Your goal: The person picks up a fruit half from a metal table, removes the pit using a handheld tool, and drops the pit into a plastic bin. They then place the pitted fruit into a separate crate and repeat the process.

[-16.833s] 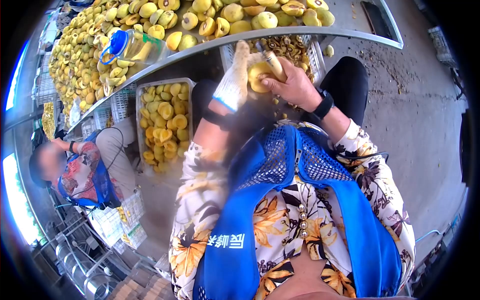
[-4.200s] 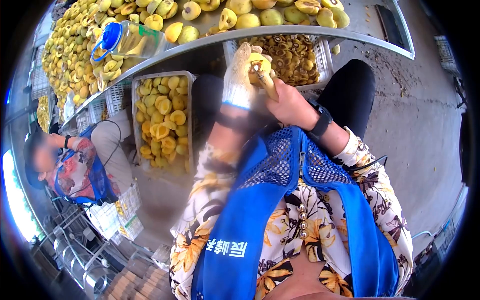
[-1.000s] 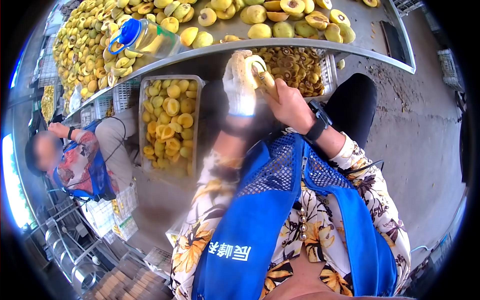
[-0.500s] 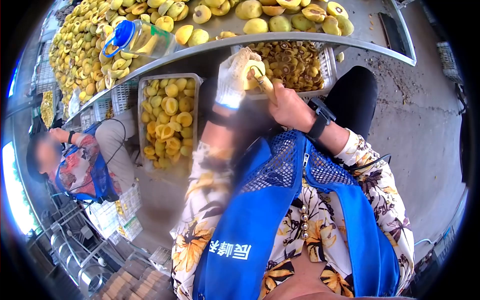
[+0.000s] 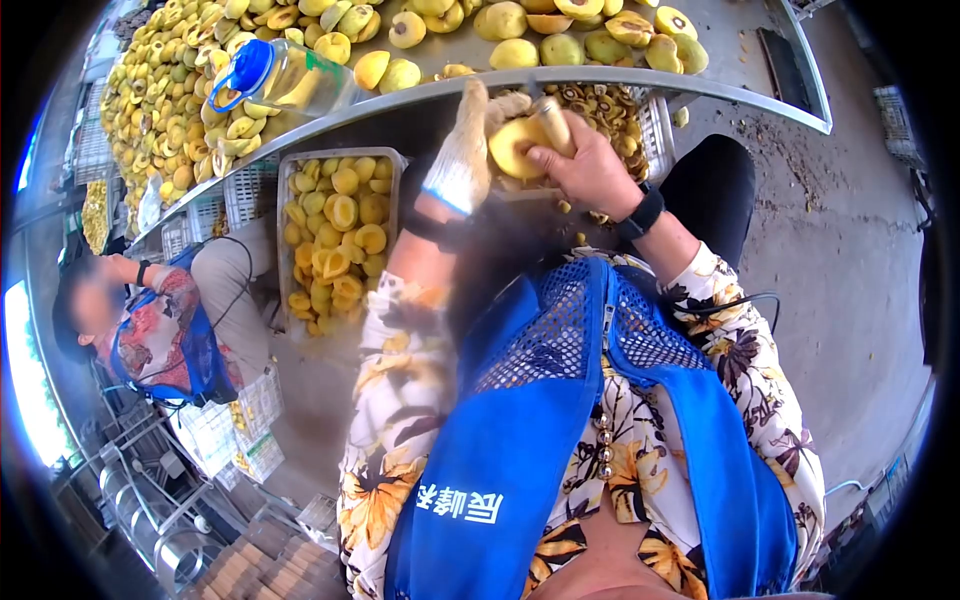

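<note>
My left hand, in a white knitted glove, holds a yellow peach half above my lap. Its fingers curl behind the fruit and the thumb points up. My right hand is bare and closed round a tool with a wooden handle; its thumb presses on the peach half. The tool's working end is mostly hidden. Beneath my hands, a crate of brown pits and scraps is partly covered. To the left, a white crate holds yellow peach halves.
A metal-edged table crosses in front, heaped with peaches. A blue-capped plastic jug lies on it. At left another person sits by stacked crates. Scraps lie on the floor at right.
The peach half has turned, its smooth rounded side now facing me. My right hand has moved up, the handle now tilts upward, and small bits show below my hands.
</note>
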